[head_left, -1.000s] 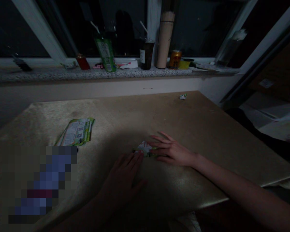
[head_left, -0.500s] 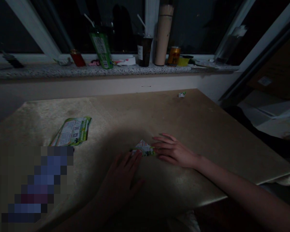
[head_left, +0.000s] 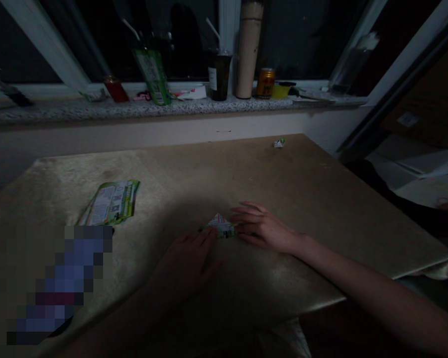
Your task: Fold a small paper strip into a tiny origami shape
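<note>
A small folded piece of green and white printed packaging [head_left: 221,226], its top edge coming to a point, lies flat between my hands. My left hand [head_left: 188,258] rests palm down, fingers stretched out, with the fingertips on the piece's left part. From the other side, my right hand [head_left: 267,227] lies with spread fingers, its fingertips at the piece's right end. Neither hand is wrapped around anything. The fingertips partly cover both ends of the piece, and the dim light hides its finer folds.
Flat green and white packets [head_left: 110,203] lie on the cloth-covered table [head_left: 179,169] at left, above a pixelated object [head_left: 65,283]. A crumpled scrap [head_left: 279,143] sits near the far right corner. Bottles, a cup [head_left: 219,74] and a can [head_left: 266,83] stand along the windowsill [head_left: 186,107].
The view has shifted slightly. Both hands stay at the folded piece with only small finger movements, and the piece keeps its pointed shape.
</note>
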Motion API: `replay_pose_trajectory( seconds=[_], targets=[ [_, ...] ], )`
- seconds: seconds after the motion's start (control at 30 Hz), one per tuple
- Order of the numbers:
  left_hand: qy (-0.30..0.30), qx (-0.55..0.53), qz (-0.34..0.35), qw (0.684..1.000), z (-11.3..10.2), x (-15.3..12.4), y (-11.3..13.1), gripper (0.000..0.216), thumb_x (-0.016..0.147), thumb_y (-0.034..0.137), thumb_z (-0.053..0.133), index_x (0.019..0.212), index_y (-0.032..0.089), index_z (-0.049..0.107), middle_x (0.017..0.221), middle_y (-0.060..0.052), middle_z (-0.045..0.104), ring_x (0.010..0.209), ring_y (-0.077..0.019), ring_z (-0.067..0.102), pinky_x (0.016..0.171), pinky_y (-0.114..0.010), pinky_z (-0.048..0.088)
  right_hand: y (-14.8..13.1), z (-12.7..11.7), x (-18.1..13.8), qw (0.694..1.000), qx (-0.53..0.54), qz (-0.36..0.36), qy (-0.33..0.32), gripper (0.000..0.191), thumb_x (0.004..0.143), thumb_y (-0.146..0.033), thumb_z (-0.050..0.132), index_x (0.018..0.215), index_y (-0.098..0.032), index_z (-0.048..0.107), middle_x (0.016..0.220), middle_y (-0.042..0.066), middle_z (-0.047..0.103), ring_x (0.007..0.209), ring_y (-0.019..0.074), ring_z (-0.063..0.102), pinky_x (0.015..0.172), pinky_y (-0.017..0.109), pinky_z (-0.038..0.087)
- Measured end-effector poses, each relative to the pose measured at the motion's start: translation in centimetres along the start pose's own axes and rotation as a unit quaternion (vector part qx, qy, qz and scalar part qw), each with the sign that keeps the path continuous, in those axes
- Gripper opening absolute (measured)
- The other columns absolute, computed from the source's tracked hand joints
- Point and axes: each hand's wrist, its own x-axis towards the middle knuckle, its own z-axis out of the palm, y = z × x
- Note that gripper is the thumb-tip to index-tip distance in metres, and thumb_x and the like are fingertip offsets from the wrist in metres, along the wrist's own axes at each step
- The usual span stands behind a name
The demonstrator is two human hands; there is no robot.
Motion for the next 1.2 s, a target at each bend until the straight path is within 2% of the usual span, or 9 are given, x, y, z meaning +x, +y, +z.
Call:
replay_pose_trajectory(
  seconds=[0.13,0.23,0.4,0.57,0.73,0.87,0.97,1.03,1.2],
  targets=[
    [0.075,0.012,-0.067,0.995,0.3,1.4,-1.2,0.048,0.093,0.041,0.04,0.135,0.018,0.044,0.141,-0.012,0.045,0.122,-0.0298,0.046,0.1,-0.048,0.034,0.3,0.6,1.0,0.999,0.018,-0.018,0.031,0.021,0.092,-0.029,0.051,0.099,-0.02,0.068,0.118,0.005,0.064,0.119,0.0192,0.052,0.108,0.041,0.03],
    [0.083,-0.01,-0.128,0.988,1.1,2.1,-2.0,0.044,0.092,0.041,0.044,0.13,0.018,0.05,0.142,-0.013,0.042,0.127,-0.0318,0.039,0.101,-0.05,0.033,0.5,1.3,1.4,0.996,0.069,0.016,0.056,0.014,0.088,-0.027,0.058,0.094,-0.019,0.067,0.109,0.005,0.067,0.11,0.0177,0.057,0.102,0.037,0.036],
    [0.057,-0.078,-0.123,0.988,1.7,2.6,-2.4,0.036,0.093,0.036,0.043,0.127,0.029,0.053,0.139,-0.006,0.046,0.124,-0.0282,0.042,0.1,-0.051,0.032,0.7,2.4,1.4,0.981,0.095,0.142,0.095,0.027,0.078,-0.031,0.07,0.103,-0.022,0.066,0.116,0.006,0.062,0.111,0.0205,0.054,0.096,0.039,0.037],
    [0.05,-0.122,-0.124,0.983,1.5,2.6,-2.7,0.035,0.09,0.033,0.048,0.124,0.028,0.055,0.136,-0.004,0.05,0.122,-0.0276,0.044,0.099,-0.051,0.032,0.8,2.8,1.3,0.984,0.096,0.132,0.076,0.022,0.083,-0.029,0.065,0.104,-0.028,0.068,0.123,0.004,0.059,0.117,0.021,0.051,0.105,0.046,0.024],
    [0.056,-0.233,-0.118,0.964,1.1,2.5,-2.9,0.03,0.087,0.024,0.05,0.117,0.024,0.056,0.124,-0.004,0.059,0.115,-0.0233,0.052,0.099,-0.047,0.034,0.6,2.9,1.7,0.974,0.154,0.146,0.084,0.009,0.081,-0.023,0.067,0.09,-0.023,0.069,0.115,0.004,0.064,0.111,0.0191,0.056,0.104,0.044,0.027],
    [0.067,-0.293,-0.151,0.942,1.1,2.5,-2.9,0.044,0.082,0.033,0.059,0.123,0.021,0.049,0.121,-0.008,0.061,0.112,-0.0244,0.055,0.099,-0.046,0.037,0.5,2.9,2.0,0.961,0.204,0.162,0.09,0.005,0.081,-0.018,0.066,0.084,-0.022,0.068,0.106,0.003,0.068,0.109,0.0188,0.058,0.105,0.047,0.025],
    [0.09,-0.269,-0.169,0.944,1.5,2.6,-3.0,0.058,0.077,0.041,0.065,0.128,0.02,0.047,0.126,-0.011,0.058,0.117,-0.0286,0.052,0.1,-0.051,0.035,0.5,2.7,2.1,0.945,0.254,0.176,0.109,0.005,0.08,-0.017,0.066,0.082,-0.021,0.068,0.098,0.003,0.07,0.103,0.0184,0.061,0.106,0.048,0.026],
    [0.078,-0.305,-0.168,0.934,1.6,2.7,-3.0,0.056,0.079,0.04,0.063,0.129,0.021,0.048,0.125,-0.01,0.06,0.116,-0.0275,0.054,0.099,-0.049,0.038,0.3,2.6,2.1,0.926,0.305,0.188,0.121,0.004,0.08,-0.016,0.065,0.081,-0.019,0.068,0.093,0.003,0.071,0.095,0.0171,0.064,0.1,0.043,0.036],
    [0.033,-0.461,-0.17,0.871,0.5,2.8,-2.4,0.046,0.08,0.039,0.061,0.122,0.021,0.058,0.116,-0.006,0.067,0.103,-0.023,0.063,0.09,-0.037,0.048,-0.4,2.2,2.2,0.866,0.427,0.221,0.137,0.006,0.078,-0.022,0.065,0.082,-0.017,0.065,0.081,0.002,0.07,0.076,0.014,0.066,0.069,0.027,0.051]
  ],
)
